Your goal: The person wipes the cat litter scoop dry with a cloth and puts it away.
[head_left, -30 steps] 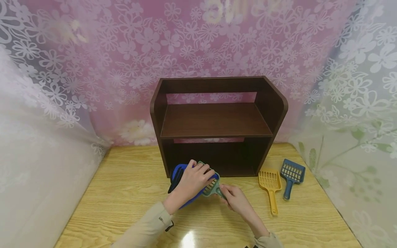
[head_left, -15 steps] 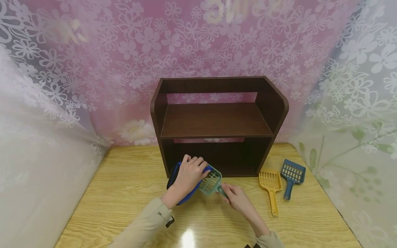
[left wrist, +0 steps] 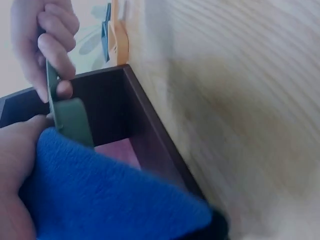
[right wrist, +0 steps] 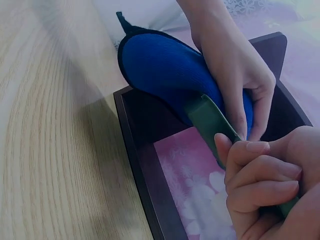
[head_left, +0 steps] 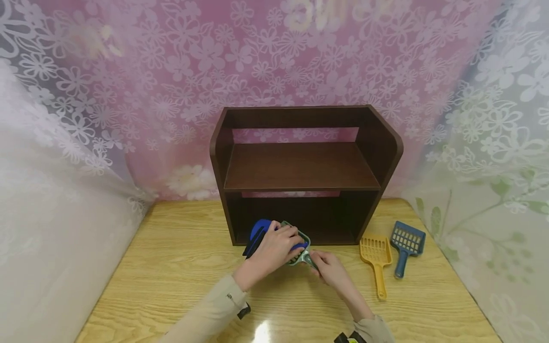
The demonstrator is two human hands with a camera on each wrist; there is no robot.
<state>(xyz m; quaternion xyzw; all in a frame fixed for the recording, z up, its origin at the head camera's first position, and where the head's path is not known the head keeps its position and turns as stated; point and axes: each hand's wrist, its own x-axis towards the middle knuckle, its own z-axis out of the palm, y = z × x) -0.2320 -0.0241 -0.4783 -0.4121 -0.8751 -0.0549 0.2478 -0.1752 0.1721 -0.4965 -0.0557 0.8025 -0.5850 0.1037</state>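
My left hand grips a blue cloth pad with black edging, its fingers folding the cloth over the head of a green litter scoop. Most of the scoop's slotted head is hidden by the hand and cloth in the head view. A black strap end sticks out from the pad. My right hand holds the scoop by its handle, fingers curled round it. In the left wrist view the blue pad fills the lower part, against the green scoop head. Both hands are in front of the shelf's lower opening.
A dark brown two-tier shelf stands at the back of the wooden table. To its right lie a yellow litter scoop and a dark blue litter scoop. Flowered curtains enclose the back and sides.
The left hand with the blue pad slid left off the scoop's slots, then back right over them. The scoop, held in the right hand, has shifted slightly right and away.
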